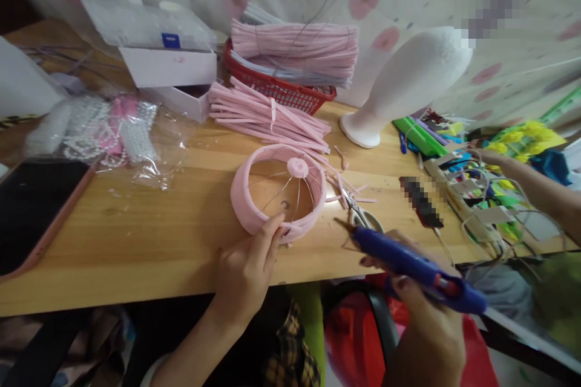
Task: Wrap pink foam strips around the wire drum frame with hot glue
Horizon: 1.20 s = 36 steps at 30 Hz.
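Note:
A pink ring-shaped frame (242, 193) rests on the wooden table, with thin wires running inside it to a small pink round piece (298, 167). My left hand (249, 266) pinches the near rim of this frame between thumb and fingers. In my right hand (422, 308) is a blue hot glue gun (408, 263), its nozzle pointing left toward the frame but apart from it. A glue stick extends from the gun's rear. Scissors (358, 211) lie just behind the nozzle, among pink strip offcuts (363, 198).
Bundled pink strips (272, 115) lie before a red basket (290, 97) of more strips. A white head-shaped stand (408, 84) rises behind. Bagged pearl strings (104, 130) and a phone (40, 211) sit left. Another person's arm (535, 181) reaches over a cabled power strip (467, 193) at right.

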Tool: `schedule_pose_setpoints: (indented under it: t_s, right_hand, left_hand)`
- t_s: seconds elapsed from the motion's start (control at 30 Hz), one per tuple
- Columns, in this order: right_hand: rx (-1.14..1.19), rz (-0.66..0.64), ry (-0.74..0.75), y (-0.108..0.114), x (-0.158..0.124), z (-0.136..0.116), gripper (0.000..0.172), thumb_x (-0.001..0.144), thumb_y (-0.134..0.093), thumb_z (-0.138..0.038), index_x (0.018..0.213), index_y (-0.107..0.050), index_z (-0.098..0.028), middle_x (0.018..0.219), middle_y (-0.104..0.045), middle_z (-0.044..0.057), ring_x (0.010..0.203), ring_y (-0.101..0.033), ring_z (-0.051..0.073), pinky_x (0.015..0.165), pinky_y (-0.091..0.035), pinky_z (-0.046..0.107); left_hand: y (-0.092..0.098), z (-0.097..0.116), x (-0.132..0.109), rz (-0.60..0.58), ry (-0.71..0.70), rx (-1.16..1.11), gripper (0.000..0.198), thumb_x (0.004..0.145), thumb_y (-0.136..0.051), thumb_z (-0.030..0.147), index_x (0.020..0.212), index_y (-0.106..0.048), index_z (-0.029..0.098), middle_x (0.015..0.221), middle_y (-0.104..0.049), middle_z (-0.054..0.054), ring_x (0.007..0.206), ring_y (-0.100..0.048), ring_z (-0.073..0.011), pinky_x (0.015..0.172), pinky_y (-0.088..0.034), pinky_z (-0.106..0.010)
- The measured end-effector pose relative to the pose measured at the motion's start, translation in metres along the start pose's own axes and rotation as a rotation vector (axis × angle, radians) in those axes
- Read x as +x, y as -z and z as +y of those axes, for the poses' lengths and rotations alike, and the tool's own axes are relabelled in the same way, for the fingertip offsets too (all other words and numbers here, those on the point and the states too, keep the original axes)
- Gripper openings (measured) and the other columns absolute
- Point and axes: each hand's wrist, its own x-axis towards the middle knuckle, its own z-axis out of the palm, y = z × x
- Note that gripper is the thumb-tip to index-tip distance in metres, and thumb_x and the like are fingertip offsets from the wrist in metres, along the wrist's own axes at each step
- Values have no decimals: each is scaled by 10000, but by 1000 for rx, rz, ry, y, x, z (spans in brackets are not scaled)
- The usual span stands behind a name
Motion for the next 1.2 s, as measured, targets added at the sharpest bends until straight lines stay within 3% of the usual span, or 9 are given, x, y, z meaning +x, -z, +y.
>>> schedule_pose_setpoints:
  t_s: [0.07, 0.17, 0.5, 1.2]
  right_hand:
    - [42, -191, 138, -11, 9, -14, 234, 829, -651, -435, 772, -674, -209, 721, -661, 63, 653, -624, 245, 580, -495, 377]
    - [11, -257, 223, -24, 20, -24, 197, 846, -648, -358, 710, -645, -214, 680, -627, 38, 687, -612, 234, 611, -458, 365]
    - [-41, -275, 260, -30, 21, -27, 257, 859, -655, -388, 683, -601, -209, 618, -529, 2, 596, -497, 172, 523, -361, 312]
    - [-51, -237, 272, -32, 21, -30, 211, 847, -670, -309, 687, -571, -215, 621, -502, -12, 578, -483, 164, 520, -354, 315]
  left_hand:
    - [-1, 0, -1, 5, -3, 4, 199, 1034, -537, 219, 1154, -666, 127, 753, -779, -7, 531, -690, -78, 579, -506, -171]
    - [-1, 0, 0, -1, -1, 7, 208, 1042, -522, 229, 1156, -662, 126, 738, -775, -3, 530, -691, -80, 561, -493, -175]
    - [1, 0, -1, -9, 8, 17, 224, 1055, -498, 261, 1136, -667, 138, 695, -765, 12, 510, -683, -76, 541, -491, -161]
    - [3, 1, 1, -37, 37, -21, 246, 1060, -472, 267, 1111, -682, 147, 734, -780, -15, 495, -676, -81, 564, -526, -160]
